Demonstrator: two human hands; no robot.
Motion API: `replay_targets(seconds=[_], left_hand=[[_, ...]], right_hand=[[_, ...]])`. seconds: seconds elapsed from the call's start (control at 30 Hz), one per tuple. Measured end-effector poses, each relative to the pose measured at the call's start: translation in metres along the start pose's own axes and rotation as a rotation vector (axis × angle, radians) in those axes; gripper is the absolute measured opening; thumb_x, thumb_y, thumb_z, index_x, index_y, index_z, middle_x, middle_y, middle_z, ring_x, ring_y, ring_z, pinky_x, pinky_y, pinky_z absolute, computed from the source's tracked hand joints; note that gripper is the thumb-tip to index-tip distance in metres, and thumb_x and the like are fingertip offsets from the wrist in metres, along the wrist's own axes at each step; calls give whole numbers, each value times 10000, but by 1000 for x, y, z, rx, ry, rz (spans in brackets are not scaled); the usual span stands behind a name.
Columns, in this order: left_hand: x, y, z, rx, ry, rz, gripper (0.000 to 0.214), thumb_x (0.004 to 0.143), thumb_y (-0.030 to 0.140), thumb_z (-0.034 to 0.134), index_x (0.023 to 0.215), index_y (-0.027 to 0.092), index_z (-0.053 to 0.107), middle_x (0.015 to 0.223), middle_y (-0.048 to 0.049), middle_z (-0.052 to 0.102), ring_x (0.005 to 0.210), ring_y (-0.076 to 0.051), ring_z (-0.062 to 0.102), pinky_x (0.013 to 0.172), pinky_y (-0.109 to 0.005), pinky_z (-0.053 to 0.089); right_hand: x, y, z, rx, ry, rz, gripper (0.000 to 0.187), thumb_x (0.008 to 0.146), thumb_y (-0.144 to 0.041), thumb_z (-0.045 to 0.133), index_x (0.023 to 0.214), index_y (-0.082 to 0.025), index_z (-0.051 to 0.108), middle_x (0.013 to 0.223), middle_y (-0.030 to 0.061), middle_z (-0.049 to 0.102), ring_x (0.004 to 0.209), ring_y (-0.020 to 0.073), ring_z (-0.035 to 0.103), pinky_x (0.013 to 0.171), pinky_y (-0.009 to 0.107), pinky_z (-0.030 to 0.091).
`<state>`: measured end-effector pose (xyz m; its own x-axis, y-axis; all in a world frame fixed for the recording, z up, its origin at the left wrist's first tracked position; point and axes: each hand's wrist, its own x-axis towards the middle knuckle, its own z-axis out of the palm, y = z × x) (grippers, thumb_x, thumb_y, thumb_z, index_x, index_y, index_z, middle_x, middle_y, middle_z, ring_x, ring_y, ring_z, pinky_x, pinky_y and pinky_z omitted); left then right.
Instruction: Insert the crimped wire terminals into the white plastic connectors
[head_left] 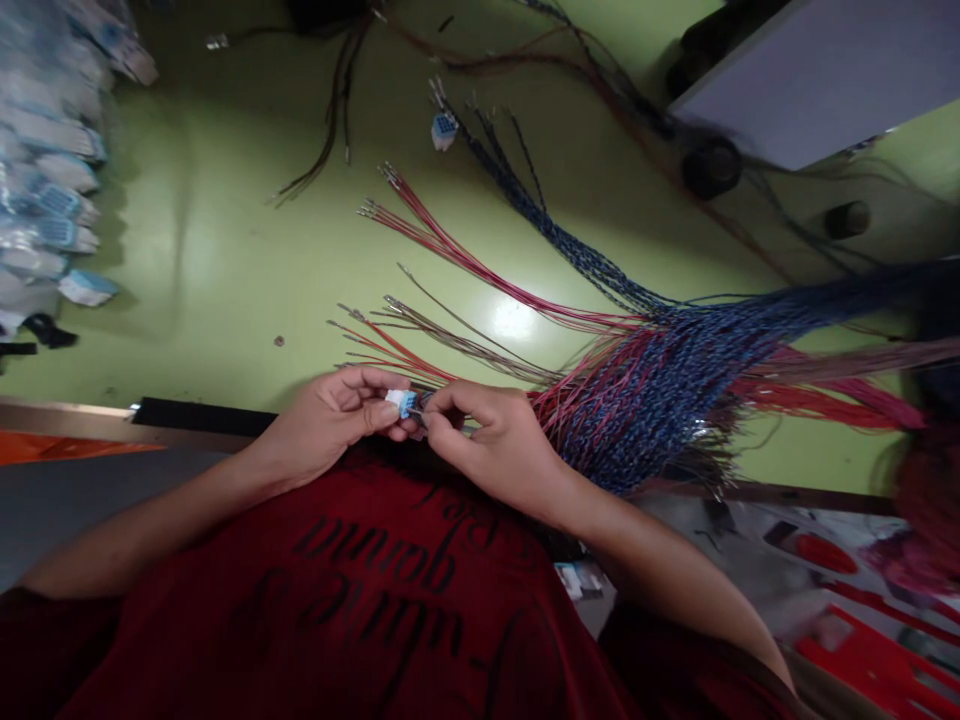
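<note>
My left hand is closed in a pinch on a small white and blue connector at the near edge of the green table. My right hand is closed too, its fingertips pinching a thin wire end right at the connector. Both hands meet above my red shirt. Just behind them lie loose red wires and grey wires with metal terminals, fanned out on the table.
A thick bundle of twisted blue and red wires spreads from the right. A second small connector lies far back. Bagged white and blue parts pile at the left. A grey panel and dark round parts sit at the back right.
</note>
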<state>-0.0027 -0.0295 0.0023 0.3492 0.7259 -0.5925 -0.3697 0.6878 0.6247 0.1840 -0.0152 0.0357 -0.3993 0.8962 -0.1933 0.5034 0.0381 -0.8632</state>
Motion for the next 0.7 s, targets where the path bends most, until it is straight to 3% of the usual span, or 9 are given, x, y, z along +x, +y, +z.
replay_targets(seconds=[0.3,0.7], left_hand=[[0,2,3,259,86,88,231,707,229,784,893,133,687,710,-26,715,651,-147,659,680,-293,554],[-3,-2,5,219,48,84,201,715,194,767,893,130,701,693,-13,713,614,-109,639,646,-241,546]], right_hand=[[3,3,5,50,-42,47,172,823,-128,527,678,-157,614,623,-18,637,565,83,551,552,189,424],[-4,5,8,111,-57,46,136,837,-119,524,727,-164,588,671,-3,659,606,97,602,587,205,471]])
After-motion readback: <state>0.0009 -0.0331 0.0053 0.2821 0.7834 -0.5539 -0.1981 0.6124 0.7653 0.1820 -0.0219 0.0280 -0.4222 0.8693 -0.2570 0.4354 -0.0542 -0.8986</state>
